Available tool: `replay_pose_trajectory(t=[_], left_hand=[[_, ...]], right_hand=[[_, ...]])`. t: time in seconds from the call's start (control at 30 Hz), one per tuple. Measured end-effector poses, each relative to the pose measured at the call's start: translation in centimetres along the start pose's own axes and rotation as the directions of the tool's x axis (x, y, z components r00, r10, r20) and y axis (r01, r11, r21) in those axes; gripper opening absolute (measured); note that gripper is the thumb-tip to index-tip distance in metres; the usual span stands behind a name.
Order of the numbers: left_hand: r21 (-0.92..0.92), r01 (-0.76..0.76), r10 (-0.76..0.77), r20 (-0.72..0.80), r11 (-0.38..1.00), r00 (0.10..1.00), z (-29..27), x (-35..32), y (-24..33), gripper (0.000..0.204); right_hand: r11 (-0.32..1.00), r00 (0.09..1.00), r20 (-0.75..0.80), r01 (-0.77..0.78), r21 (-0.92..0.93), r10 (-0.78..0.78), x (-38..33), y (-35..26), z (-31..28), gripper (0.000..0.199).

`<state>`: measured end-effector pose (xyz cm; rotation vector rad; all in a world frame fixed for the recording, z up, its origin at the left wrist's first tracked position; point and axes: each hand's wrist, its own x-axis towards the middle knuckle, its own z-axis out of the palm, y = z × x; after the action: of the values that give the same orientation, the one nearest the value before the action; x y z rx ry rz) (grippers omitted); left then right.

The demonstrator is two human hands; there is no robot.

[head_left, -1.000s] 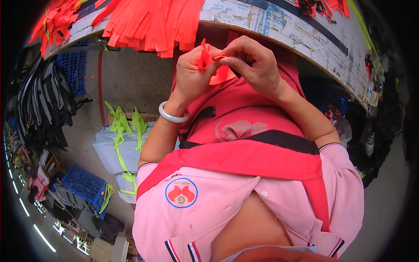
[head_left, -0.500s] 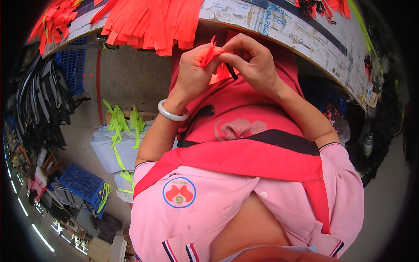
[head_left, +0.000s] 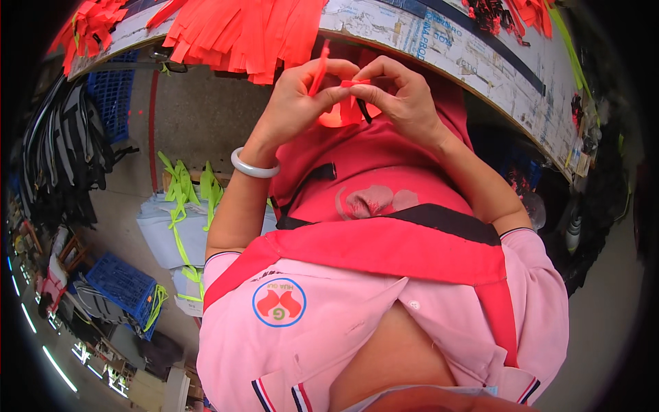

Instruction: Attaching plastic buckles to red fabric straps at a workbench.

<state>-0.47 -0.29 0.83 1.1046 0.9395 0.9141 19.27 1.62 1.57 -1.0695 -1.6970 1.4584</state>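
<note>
Left hand [head_left: 294, 98] has shifted outward, its curl loosened; its thumb and finger, like those of the right hand [head_left: 406, 101], pinch the red strip [head_left: 355, 83], lying crosswise between both, equally near.

Ribbons [head_left: 240, 41]: over the near edge of the table [head_left: 384, 29], blocking my left hand [head_left: 295, 96] ahead.
Floor [head_left: 195, 127]: near side of the table, leftward; I could swing that hand across above it.
</note>
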Motion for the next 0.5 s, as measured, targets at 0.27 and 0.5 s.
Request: replay_pose_trajectory(t=[0.27,0.5], left_hand=[[-0.004,-0.13,0.129,-0.126,0.991,0.984,1.1,-0.1,-1.1,0.004],[0.023,-0.153,0.153,-0.324,0.988,0.934,1.0,-2.4,-0.5,0.005]], right_hand=[[0.992,0.951,0.284,-0.107,-0.062,0.121,-0.9,3.2,2.3,0.018],[0.938,0.983,0.152,0.15,-0.312,-0.106,10.6,0.0,-0.9,0.025]])
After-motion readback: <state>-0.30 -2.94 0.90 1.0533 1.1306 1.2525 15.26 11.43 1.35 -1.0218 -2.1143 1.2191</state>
